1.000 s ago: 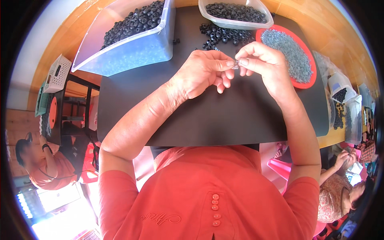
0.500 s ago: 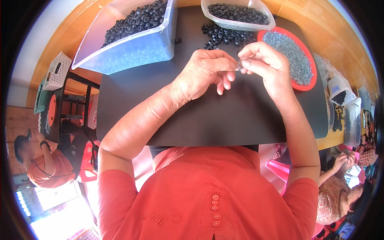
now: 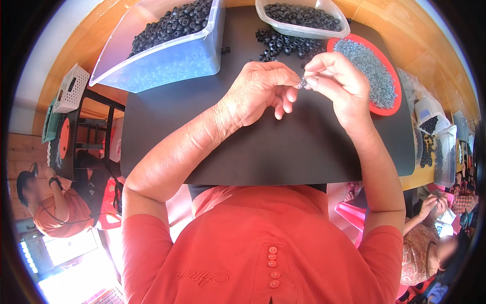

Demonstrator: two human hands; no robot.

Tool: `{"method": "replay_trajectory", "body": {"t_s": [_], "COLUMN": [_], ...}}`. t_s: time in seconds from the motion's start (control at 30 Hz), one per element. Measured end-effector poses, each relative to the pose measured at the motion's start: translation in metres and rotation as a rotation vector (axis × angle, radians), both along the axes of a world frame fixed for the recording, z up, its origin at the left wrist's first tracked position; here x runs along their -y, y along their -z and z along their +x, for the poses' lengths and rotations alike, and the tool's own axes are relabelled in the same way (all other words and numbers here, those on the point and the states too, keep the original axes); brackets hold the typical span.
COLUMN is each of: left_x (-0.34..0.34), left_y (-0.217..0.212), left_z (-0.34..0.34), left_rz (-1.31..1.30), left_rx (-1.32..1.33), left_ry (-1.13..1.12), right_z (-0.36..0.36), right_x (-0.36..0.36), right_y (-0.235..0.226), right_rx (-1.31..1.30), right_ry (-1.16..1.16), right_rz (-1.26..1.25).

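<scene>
Above the dark table my two hands meet at the fingertips. Between them is a small, shiny, clear-and-dark piece, too small to make out exactly. My left hand pinches it from the left, its lower fingers curled loosely. My right hand pinches it from the right with thumb and forefinger. Just behind the hands lie loose round black beads. Beside my right hand, a red plate holds many small grey, glassy pieces.
A large clear bin of black beads stands at the back left, a smaller clear tub of them at the back. White baskets are at the far left. One person sits left, another right, near clear containers.
My hands stay nearly in place; the fingertips have shifted slightly around the small piece, which now shows darker between them.
</scene>
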State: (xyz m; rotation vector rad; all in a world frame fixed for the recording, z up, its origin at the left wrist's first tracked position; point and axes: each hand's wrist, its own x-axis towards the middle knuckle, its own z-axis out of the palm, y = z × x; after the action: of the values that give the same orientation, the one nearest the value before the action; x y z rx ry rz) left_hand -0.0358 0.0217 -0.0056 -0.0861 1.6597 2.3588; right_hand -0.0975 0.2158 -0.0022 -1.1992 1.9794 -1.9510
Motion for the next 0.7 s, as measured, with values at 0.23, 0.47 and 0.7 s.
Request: {"method": "replay_trajectory", "body": {"t_s": [0.23, 0.47, 0.7], "left_x": [-0.001, -0.005, -0.009], "left_y": [0.011, 0.004, 0.001], "left_z": [-0.002, 0.001, 0.005], "left_rz": [0.245, 0.148, -0.04], "left_rx": [0.018, -0.063, -0.13], "left_ry": [0.023, -0.071, -0.139], "right_z": [0.007, 0.004, 0.002], "right_x": [0.003, 0.003, 0.004], "right_y": [-0.004, -0.001, 0.005], "right_rx": [-0.102, -0.059, 0.031], "right_ry": [-0.022, 0.089, 0.038], "right_rz": [-0.005, -0.014, -0.096]}}
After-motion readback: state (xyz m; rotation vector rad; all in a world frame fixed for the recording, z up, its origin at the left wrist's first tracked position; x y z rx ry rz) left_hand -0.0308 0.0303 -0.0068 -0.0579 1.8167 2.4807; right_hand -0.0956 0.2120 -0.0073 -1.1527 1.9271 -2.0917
